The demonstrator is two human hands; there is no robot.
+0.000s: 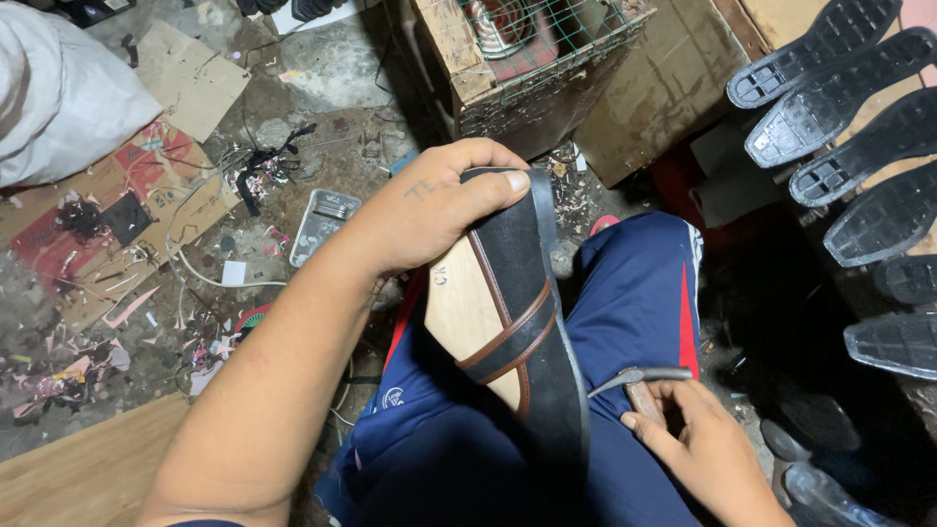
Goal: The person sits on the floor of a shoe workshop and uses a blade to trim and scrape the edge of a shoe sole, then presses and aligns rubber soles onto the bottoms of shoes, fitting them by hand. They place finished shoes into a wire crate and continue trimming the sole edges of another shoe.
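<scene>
Floor littered w/ scraps; wooden crate at its top edge, black soles in a row at rt. Over our lap, L hand clamps shoe on its last. R hand grips tool beside shoe.

- The shoe gripped by the left hand sits on a pale, smooth wooden last; its upper is matt black with 2 brown leather-like straps of slight sheen.
- Below that grip, the right hand holds a tool with a dull grey metal tip and a brown wooden handle.
- Under both hands, the trousers are smooth blue cloth with a red stripe.
- Right of the grip, the soles look like black moulded rubber, ribbed, faintly glossy.
- Left of it, a metal tray is dull and scuffed.
- Above, a crate of rough, stained wood carries wire mesh.
</scene>
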